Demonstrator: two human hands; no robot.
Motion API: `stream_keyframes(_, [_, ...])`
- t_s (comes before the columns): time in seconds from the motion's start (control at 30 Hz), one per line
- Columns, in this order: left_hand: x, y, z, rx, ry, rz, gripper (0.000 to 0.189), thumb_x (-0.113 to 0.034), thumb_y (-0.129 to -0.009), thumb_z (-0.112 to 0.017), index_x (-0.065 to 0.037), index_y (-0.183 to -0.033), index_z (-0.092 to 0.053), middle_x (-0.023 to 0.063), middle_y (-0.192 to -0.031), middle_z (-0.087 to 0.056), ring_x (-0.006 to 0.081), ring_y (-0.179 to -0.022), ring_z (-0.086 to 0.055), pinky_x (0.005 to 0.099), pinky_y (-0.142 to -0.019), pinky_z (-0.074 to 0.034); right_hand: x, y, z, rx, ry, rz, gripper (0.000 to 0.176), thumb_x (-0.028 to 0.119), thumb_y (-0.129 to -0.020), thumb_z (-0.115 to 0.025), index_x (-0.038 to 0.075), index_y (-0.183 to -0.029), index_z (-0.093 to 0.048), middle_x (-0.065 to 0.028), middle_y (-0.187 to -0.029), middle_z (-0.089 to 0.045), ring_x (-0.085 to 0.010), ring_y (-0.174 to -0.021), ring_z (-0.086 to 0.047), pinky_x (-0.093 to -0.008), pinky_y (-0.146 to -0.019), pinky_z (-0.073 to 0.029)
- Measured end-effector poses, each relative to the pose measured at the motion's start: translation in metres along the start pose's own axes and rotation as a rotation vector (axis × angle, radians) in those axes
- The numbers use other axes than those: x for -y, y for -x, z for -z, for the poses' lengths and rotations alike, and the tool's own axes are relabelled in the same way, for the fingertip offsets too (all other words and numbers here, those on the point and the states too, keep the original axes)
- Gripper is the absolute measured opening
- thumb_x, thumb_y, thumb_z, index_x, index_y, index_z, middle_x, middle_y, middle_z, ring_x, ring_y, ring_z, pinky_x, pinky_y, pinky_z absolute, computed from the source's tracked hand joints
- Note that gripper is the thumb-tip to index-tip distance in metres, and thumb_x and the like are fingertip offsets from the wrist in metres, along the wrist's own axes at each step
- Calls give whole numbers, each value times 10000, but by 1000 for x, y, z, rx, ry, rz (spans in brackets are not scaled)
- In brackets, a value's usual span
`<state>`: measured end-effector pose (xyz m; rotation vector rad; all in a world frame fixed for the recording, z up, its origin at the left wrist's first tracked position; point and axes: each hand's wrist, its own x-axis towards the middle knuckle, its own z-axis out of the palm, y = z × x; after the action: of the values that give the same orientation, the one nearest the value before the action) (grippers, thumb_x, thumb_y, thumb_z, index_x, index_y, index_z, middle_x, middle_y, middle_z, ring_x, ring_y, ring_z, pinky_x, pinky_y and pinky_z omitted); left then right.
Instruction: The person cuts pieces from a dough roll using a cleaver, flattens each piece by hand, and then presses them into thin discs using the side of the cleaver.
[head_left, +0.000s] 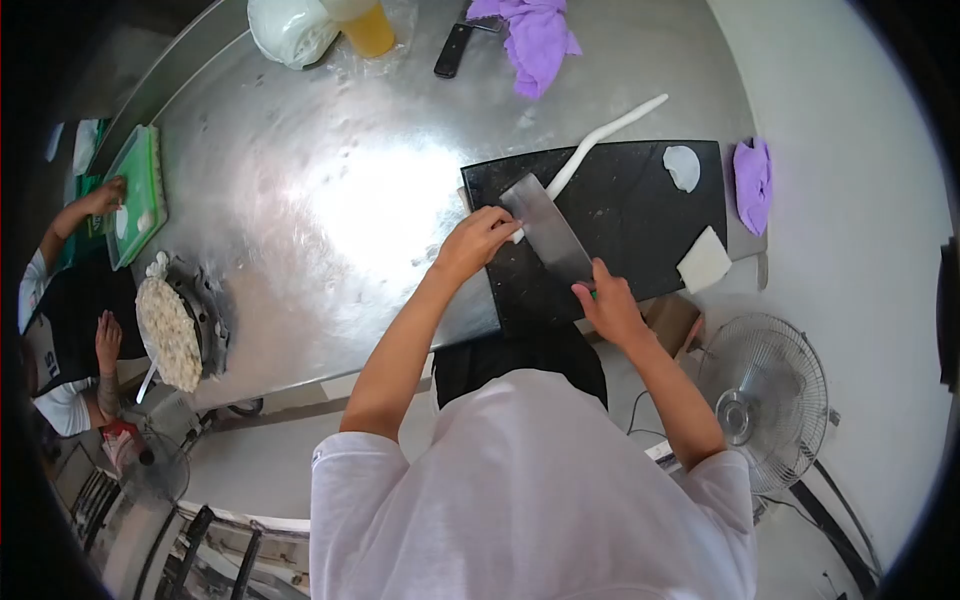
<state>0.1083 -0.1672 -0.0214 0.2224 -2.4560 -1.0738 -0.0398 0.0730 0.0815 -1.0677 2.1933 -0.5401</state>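
Observation:
My right hand (610, 305) grips the handle of a broad cleaver (548, 228), whose blade lies across the black cutting board (640, 240). A long white dough rope (600, 140) runs from the far side of the board down to the blade. On the near end of that rope rests my left hand (478, 240), right beside the blade. A flat round dough piece (682, 166) and a square white piece (704, 260) lie on the right part of the board.
The board sits on a steel table (330, 200). At the far edge are a purple cloth (538, 38), a knife (455, 45), a jug of yellow liquid (365, 25) and a white bag (292, 28). Another person (60, 330) works at the left by a green tray (140, 190) and a dumpling-filled pan (170, 335). A fan (765, 400) stands right.

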Motion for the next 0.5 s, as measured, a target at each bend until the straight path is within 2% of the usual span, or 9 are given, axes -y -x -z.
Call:
stream_keyframes(0.07, [1, 3, -6, 29, -18, -42, 264, -34, -836, -763, -21, -1083, -673, 119, -1089, -640, 305, -987, -660, 380, -813, -558, 11, 0, -21, -31, 112, -50, 320, 204, -972, -658, -12, -1135, -486, -279, -784, -669, -511, -781, -660, -577, -679, -512])
stream_keyframes(0.17, [-18, -3, -7, -49, 33, 86, 185, 7, -855, -699, 6, -1033, -650, 156, -1115, -604, 357, -1036, -618, 422, -873, -525, 32, -11, -46, -109, 203, -103, 326, 203, -976, -652, -12, -1159, -490, -278, -780, -670, -515, -764, -659, -582, -666, -509])
stream_keyframes(0.23, [-25, -5, -6, -215, 116, 183, 159, 36, -860, -673, 14, -1014, -638, 176, -1154, -585, 378, -1050, -605, 437, -874, -515, 37, -16, -57, -163, 171, -115, 331, 206, -979, -647, -13, -1174, -495, -280, -779, -671, -521, -758, -656, -584, -659, -507])
stream_keyframes(0.3, [-32, -7, 0, -236, 208, 185, 168, 51, -856, -662, 13, -1016, -627, 178, -1106, -611, 395, -1042, -604, 443, -877, -506, 30, -16, -61, -296, -66, -53, 361, 220, -975, -656, -17, -1208, -513, -281, -796, -682, -531, -775, -655, -576, -661, -509])
stream_keyframes(0.33, [-41, -7, 4, -211, 221, 194, 177, 52, -849, -678, 11, -1012, -623, 174, -1057, -637, 391, -1032, -621, 431, -873, -516, 28, -4, -63, -358, -223, -87, 393, 251, -969, -680, -22, -1217, -544, -280, -880, -705, -515, -796, -671, -550, -673, -520])
stream_keyframes(0.37, [-52, -7, 4, -179, 254, 203, 188, 53, -841, -695, 9, -1008, -619, 170, -1009, -663, 387, -1023, -638, 420, -868, -526, 19, 11, -70, -380, -230, -120, 393, 251, -969, -680, -22, -1217, -544, -280, -880, -705, -515, -796, -671, -550, -673, -520])
stream_keyframes(0.43, [-71, -13, -11, -107, 315, 152, 194, 39, -823, -713, -25, -990, -639, 155, -929, -677, 363, -998, -642, 427, -873, -507, -3, 47, -77, -618, -205, -165, 388, 250, -962, -706, -28, -1195, -569, -282, -968, -709, -488, -795, -684, -484, -666, -533])
stream_keyframes(0.47, [-80, -17, -21, 145, 338, 116, 200, 20, -820, -715, -49, -995, -646, 157, -942, -674, 350, -1004, -628, 445, -876, -493, -10, 69, -77, -678, -249, -197, 373, 245, -965, -715, -28, -1182, -581, -215, -959, -717, -367, -708, -692, -397, -624, -522])
stream_keyframes(0.5, [-87, -18, -31, 399, 349, 75, 207, 1, -817, -716, -74, -999, -653, 159, -955, -672, 337, -1009, -614, 462, -878, -478, -16, 90, -76, -701, -243, -240, 373, 245, -965, -715, -28, -1182, -581, -215, -959, -717, -367, -708, -692, -397, -624, -522])
